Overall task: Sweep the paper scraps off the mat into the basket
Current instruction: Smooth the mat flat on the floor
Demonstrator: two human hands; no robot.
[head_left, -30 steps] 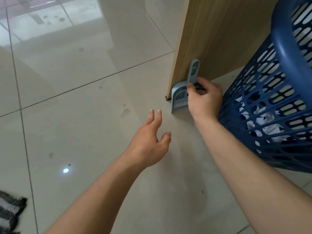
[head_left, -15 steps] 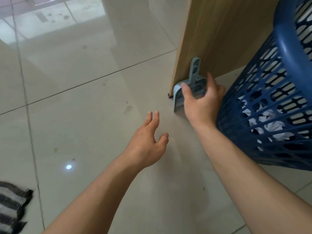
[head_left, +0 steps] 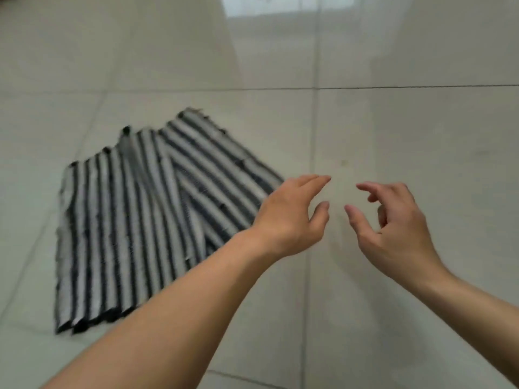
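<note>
Pale glossy floor tiles [head_left: 407,136] across the whole view, split by thin grout lines, window glare reflected at the top edge.

Striped mat [head_left: 146,214] flat on the tiles at left of centre, black and grey-white bands. Long axis along the stripes, from the near-left fringe up toward the far right, with the upper part fanned off at a slightly different angle, as if folded or overlapped there. Somewhat blurred; no scraps to be made out on it. Near edge dark and frayed.

Two bare forearms in from the bottom, over the floor to the right of the mat.

Left hand [head_left: 289,220] palm down, fingers straight and loosely together, thumb apart, grasping nothing. Wrist and forearm crossing over the mat's right corner; fingertips past that corner, above bare tile.

Right hand [head_left: 393,228] just beside the left, well clear of the mat, over bare tile. Fingers half curled, thumb out toward the left hand, nothing between them. Small gap between the two hands' fingertips.

Faint yellowish mark [head_left: 344,163] on the tile just beyond the hands.
</note>
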